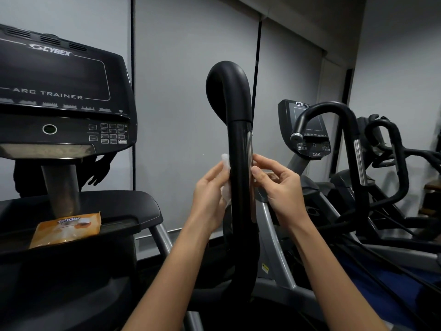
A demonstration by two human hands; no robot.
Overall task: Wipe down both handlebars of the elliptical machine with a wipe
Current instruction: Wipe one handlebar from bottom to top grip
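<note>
Gripping the wipe [226, 185] with fingers curled round it, the left hand [210, 194] is pressing it against the 9 o'clock side of the handlebar [239, 139]. The right hand [279, 187] is resting half-bent fingertips on the metal strip [249, 151] at the bar's 3 o'clock side, holding nothing that shows.

At 10 o'clock from the hands the console [59, 91] is standing over a tray [133, 206], and a second machine [334, 115] is filling the 3 o'clock side. The handlebar is rising through the centre and hooking over at 12 o'clock. An orange wipe packet [66, 229] is lying in the tray at 8 o'clock. The wipe is touching the bar about halfway up.

Only a short stretch seems to be getting covered, so the curved top and lower shaft are at risk of being skipped. Because the wipe is sitting bunched rather than wrapped, the far face may be going untouched, and it could slip from the palm if pressure eases. The machine's other handlebar is not in view.
</note>
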